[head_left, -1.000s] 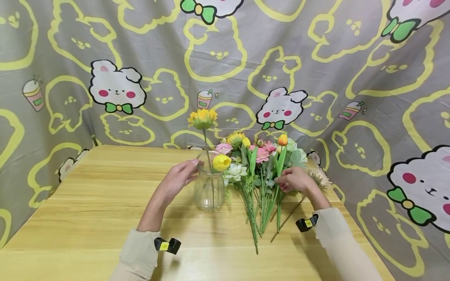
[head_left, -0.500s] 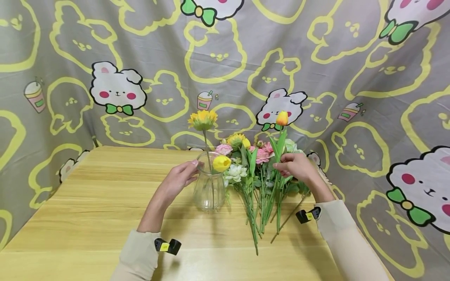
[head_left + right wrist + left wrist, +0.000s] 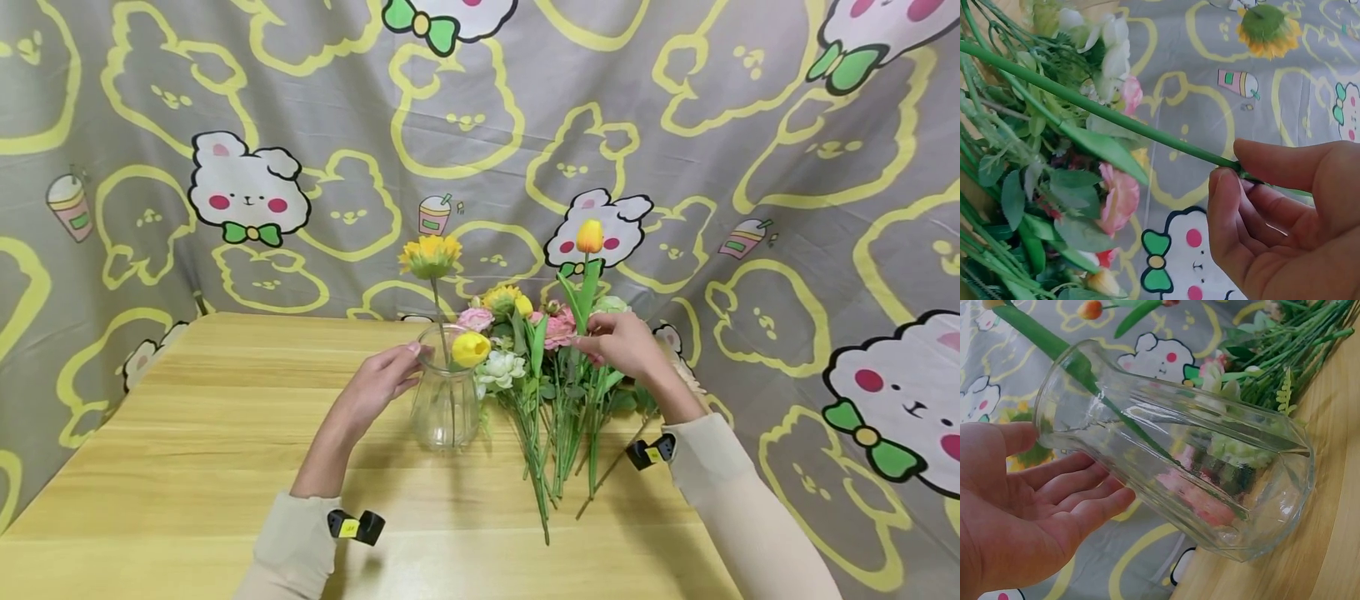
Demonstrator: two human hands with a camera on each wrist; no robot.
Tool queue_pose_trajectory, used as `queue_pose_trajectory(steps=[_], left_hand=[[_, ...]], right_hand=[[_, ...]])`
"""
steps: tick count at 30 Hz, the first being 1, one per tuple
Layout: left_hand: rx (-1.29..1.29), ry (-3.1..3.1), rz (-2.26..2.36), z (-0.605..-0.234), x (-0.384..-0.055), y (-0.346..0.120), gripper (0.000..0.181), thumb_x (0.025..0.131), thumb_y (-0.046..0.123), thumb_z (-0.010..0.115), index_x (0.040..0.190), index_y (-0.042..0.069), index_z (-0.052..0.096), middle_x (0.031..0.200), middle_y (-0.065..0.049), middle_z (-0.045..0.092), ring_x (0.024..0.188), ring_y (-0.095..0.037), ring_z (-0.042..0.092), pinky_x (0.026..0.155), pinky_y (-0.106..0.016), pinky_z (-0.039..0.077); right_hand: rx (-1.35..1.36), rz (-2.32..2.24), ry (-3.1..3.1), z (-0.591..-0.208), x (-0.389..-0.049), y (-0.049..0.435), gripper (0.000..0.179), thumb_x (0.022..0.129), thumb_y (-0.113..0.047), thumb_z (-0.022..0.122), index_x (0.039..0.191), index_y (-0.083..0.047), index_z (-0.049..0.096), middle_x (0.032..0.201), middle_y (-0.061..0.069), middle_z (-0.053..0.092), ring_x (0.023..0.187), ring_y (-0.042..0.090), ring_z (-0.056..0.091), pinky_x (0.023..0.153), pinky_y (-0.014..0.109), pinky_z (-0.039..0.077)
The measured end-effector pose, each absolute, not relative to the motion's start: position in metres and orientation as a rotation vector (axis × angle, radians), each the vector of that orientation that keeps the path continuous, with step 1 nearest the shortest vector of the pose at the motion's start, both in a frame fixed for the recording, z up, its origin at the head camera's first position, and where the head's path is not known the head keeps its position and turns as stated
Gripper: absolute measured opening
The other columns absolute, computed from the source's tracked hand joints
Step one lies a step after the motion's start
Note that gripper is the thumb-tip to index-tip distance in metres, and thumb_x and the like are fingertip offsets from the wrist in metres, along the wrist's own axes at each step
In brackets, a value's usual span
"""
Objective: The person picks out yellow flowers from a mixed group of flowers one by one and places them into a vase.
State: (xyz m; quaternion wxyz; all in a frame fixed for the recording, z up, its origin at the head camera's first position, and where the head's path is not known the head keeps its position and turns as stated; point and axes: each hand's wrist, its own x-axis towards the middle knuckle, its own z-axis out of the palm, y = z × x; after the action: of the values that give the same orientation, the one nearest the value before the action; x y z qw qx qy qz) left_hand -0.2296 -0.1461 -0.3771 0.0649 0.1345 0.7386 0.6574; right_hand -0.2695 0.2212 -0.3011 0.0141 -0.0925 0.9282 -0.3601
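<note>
Right hand (image 3: pixel 621 342) pinches the green stem (image 3: pixel 1141 128) of an orange tulip (image 3: pixel 589 237) between thumb and fingertips; bloom up, above the right part of the flower pile and right of the vase. Left hand (image 3: pixel 377 383) has fingers mostly extended, touching the left side of the clear glass vase (image 3: pixel 442 421) at rim and neck, not wrapped round it. Vase upright on the wooden table (image 3: pixel 225 433), holding a tall yellow sunflower (image 3: pixel 431 255) and a yellow tulip (image 3: pixel 471 349) tipped right over the rim. Flower pile just right of vase, stems (image 3: pixel 542 492) toward the near side, blooms at far side: white flower (image 3: pixel 501 369), pink flowers (image 3: pixel 557 330), another sunflower (image 3: pixel 501 300). Patterned curtain (image 3: pixel 480 108) beyond the table. Black wrist cameras (image 3: pixel 356 527) at both cuffs.
</note>
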Motion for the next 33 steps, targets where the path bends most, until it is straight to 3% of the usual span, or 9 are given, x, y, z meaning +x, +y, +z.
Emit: queue_pose_trajectory(steps=[6, 10, 18, 27, 33], left_hand=[[0.395, 2.225, 1.984, -0.378, -0.23, -0.146, 0.064, 0.107, 0.053, 0.041, 0.145, 0.003, 0.052, 0.155, -0.016, 0.047, 0.146, -0.035, 0.042, 0.122, -0.046, 0.038], [0.39, 2.222, 1.987, -0.378, -0.23, -0.146, 0.064, 0.107, 0.053, 0.041, 0.145, 0.003, 0.052, 0.155, -0.016, 0.047, 0.146, -0.035, 0.042, 0.122, -0.045, 0.038], [0.403, 2.216, 1.994, -0.378, -0.231, -0.145, 0.063, 0.108, 0.051, 0.041, 0.145, 0.002, 0.051, 0.155, -0.016, 0.047, 0.146, -0.034, 0.042, 0.121, -0.045, 0.039], [0.405, 2.224, 1.995, -0.379, -0.231, -0.146, 0.062, 0.108, 0.051, 0.041, 0.144, 0.003, 0.052, 0.154, -0.015, 0.048, 0.146, -0.034, 0.042, 0.121, -0.045, 0.039], [0.392, 2.234, 1.989, -0.378, -0.231, -0.147, 0.062, 0.107, 0.053, 0.041, 0.143, 0.004, 0.053, 0.153, -0.014, 0.049, 0.145, -0.033, 0.043, 0.121, -0.043, 0.039]], right_hand=[[-0.294, -1.1, 2.95, -0.289, -0.27, 0.209, 0.023, 0.098, -0.028, 0.066, 0.092, -0.005, 0.066, 0.073, 0.01, 0.067, 0.067, 0.025, 0.061, 0.054, 0.03, 0.041], [-0.33, -1.119, 2.99, -0.277, -0.269, 0.201, 0.023, 0.099, -0.029, 0.066, 0.091, -0.008, 0.065, 0.075, 0.012, 0.067, 0.063, 0.023, 0.056, 0.051, 0.029, 0.038], [-0.352, -1.125, 3.061, -0.252, -0.266, 0.189, 0.028, 0.1, -0.035, 0.066, 0.094, -0.007, 0.066, 0.086, 0.009, 0.073, 0.069, 0.022, 0.06, 0.051, 0.031, 0.038], [-0.413, -1.43, 3.045, -0.228, -0.272, 0.174, 0.03, 0.098, -0.034, 0.069, 0.103, -0.004, 0.07, 0.081, 0.003, 0.073, 0.074, 0.022, 0.07, 0.068, 0.03, 0.056], [-0.452, -1.618, 3.048, -0.215, -0.271, 0.161, 0.03, 0.097, -0.035, 0.071, 0.094, -0.006, 0.07, 0.074, -0.002, 0.074, 0.077, 0.027, 0.072, 0.075, 0.034, 0.06]])
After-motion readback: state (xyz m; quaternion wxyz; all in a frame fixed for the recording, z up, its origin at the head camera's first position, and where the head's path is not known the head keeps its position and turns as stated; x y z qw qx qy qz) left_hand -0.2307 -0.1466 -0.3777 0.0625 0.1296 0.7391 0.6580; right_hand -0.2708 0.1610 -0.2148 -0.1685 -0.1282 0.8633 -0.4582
